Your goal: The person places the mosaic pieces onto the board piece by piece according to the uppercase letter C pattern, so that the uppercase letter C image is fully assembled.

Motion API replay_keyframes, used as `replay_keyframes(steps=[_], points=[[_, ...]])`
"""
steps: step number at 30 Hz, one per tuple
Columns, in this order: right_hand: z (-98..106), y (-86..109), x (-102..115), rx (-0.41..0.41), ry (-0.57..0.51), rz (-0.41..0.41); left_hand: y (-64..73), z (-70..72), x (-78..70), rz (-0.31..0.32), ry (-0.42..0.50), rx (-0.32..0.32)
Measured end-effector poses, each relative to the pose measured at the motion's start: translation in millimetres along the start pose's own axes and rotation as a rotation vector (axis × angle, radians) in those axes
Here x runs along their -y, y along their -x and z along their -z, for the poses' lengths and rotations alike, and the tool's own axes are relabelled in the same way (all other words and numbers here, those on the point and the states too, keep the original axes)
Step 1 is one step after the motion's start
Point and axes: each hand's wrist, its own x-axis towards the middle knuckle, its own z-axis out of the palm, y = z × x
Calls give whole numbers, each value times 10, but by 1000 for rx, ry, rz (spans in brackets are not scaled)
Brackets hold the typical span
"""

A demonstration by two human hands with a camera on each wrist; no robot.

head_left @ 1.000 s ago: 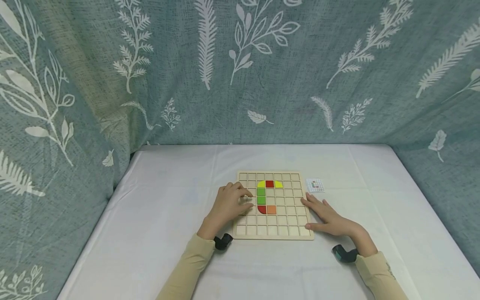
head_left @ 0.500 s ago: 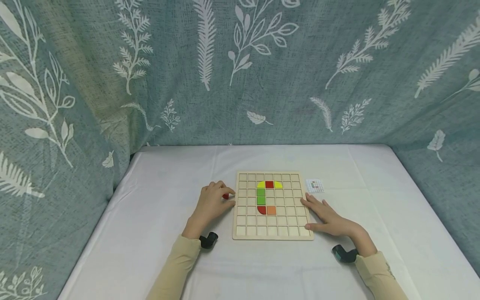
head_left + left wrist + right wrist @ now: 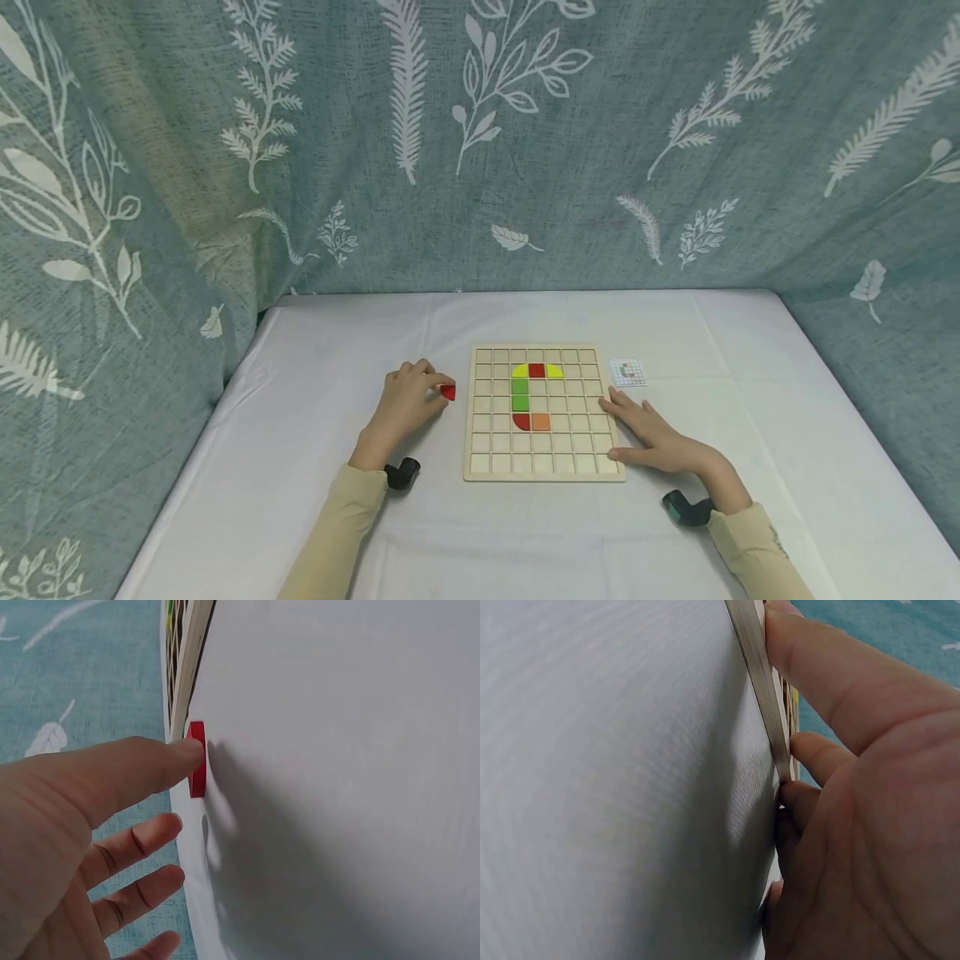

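Observation:
Left of the wooden grid board [image 3: 573,444], my left hand [image 3: 407,398] pinches a small red tile [image 3: 448,392] with a curved edge. In the left wrist view the thumb presses the near face of this red tile [image 3: 197,782], close over the white cloth, while the other fingers spread below. My right hand [image 3: 660,437] rests along the board's right edge with fingers extended, touching its rim [image 3: 769,697]. Set in the grid are two yellow curved tiles [image 3: 554,371], two red ones [image 3: 536,370], two green squares [image 3: 520,394] and an orange square [image 3: 540,422].
A small printed pattern card [image 3: 627,372] lies right of the board's upper corner. White cloth [image 3: 360,333] covers the table, and a teal leaf-patterned curtain [image 3: 450,225] hangs behind and at the sides. A black wrist camera [image 3: 402,473] sits on the left wrist.
My left hand has moved left, from over the board's left columns to the cloth beside it. The red tile has come into sight between its fingertips. The right hand stays at the board's edge.

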Motion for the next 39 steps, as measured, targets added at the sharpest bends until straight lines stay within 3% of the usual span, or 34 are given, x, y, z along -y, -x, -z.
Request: replay_keyframes(steps=[7, 18, 31, 39], points=[[3, -13, -4, 15, 4, -18, -5, 15, 63, 6, 10, 15], [-13, -9, 13, 15, -3, -23, -71, 4, 84, -50, 35, 41], [-14, -2, 20, 13, 7, -22, -47, -27, 41, -42, 30, -20], [-5, -1, 32, 15, 8, -22, -53, -36, -64, -60, 49, -59]])
